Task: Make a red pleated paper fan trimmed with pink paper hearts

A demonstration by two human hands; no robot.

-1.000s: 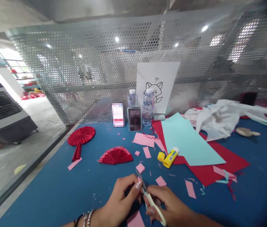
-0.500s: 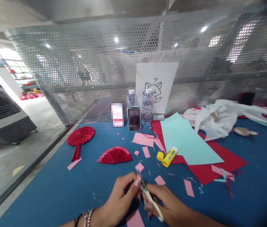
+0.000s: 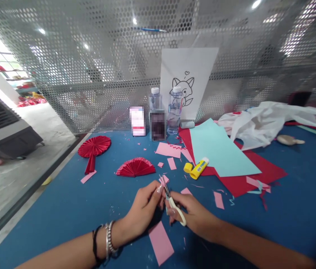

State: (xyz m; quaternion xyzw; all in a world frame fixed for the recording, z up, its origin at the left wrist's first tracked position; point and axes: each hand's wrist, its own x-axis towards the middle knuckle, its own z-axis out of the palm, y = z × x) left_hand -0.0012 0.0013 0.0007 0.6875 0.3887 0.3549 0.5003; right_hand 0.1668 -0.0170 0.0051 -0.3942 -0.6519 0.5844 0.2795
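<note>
My right hand [image 3: 193,213] is closed round white-handled scissors [image 3: 179,214], whose blades point up and away. My left hand [image 3: 145,203], with bracelets at the wrist, pinches a small bit of pink paper [image 3: 162,180] beside the blades; the fingers hide most of it. Below my hands lies a pink paper strip [image 3: 161,243]. Beyond them, a folded red paper fan [image 3: 135,167] rests on the table, with a round red paper fan on a handle [image 3: 94,147] farther left. Several pink scraps [image 3: 171,163] lie around.
A yellow glue stick [image 3: 199,169] lies with its cap [image 3: 188,167] off. Light blue paper [image 3: 222,153] overlaps red paper [image 3: 238,186] at right. Two water bottles [image 3: 174,116], two phone-like screens [image 3: 137,121] and a cat-like drawing [image 3: 188,63] stand before a perforated metal panel [image 3: 104,74].
The view has tilted down, so the table items sit higher in the picture and more of both forearms shows. My hands stay together, still holding the scissors and paper.
</note>
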